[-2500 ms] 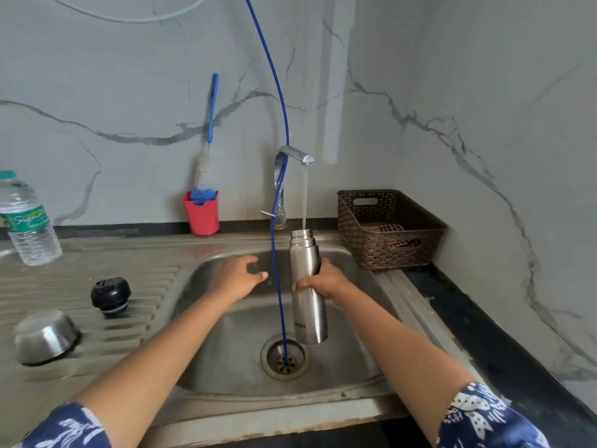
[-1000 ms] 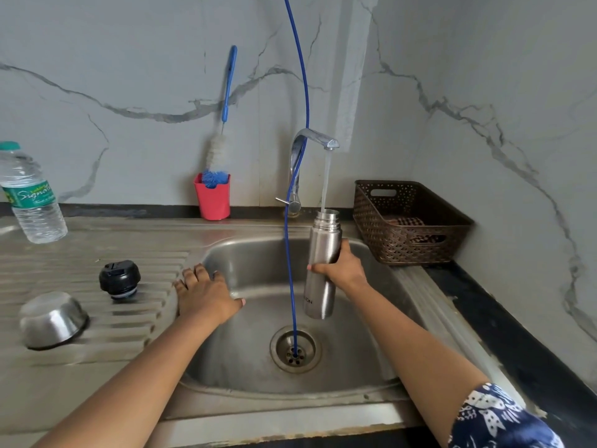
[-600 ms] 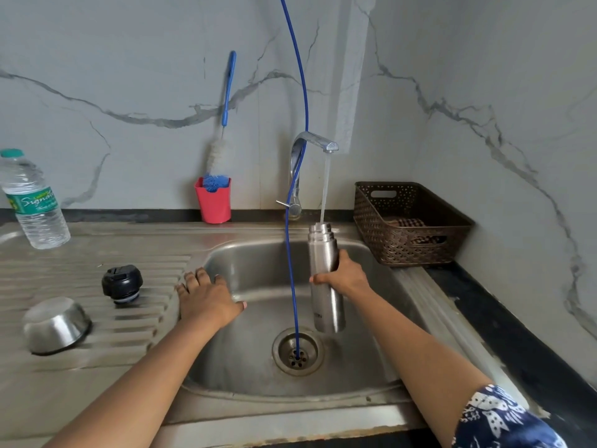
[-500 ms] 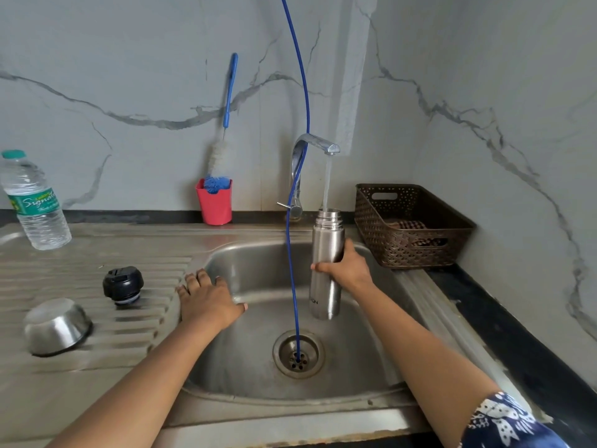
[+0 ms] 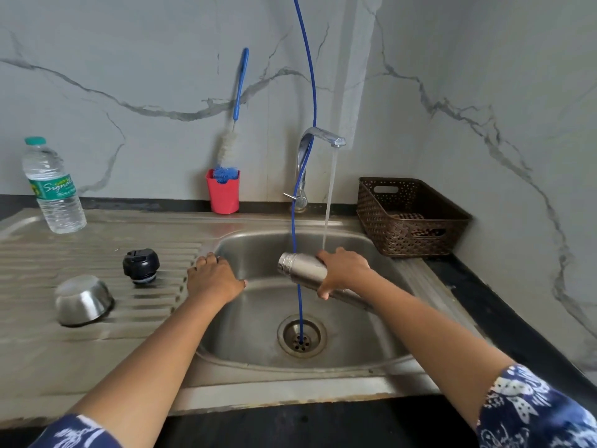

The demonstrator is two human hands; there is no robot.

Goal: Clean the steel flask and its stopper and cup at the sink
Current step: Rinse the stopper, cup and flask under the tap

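Now flask (image 5: 302,270) tipped from upright to near-horizontal mid-frame, mouth left: likely dumping rinse water. Right grip (image 5: 343,273) clamped on it; left grip (image 5: 214,280) spread on sink (image 5: 258,387) rim.

Left hand (image 5: 214,279) flat, right hand (image 5: 344,270) curled.

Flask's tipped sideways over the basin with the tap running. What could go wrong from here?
The right hand alone grips the tilted flask where the tap stream lands; wet steel might slip into the sink. The blue cord hangs across the flask's neck and could snag it.
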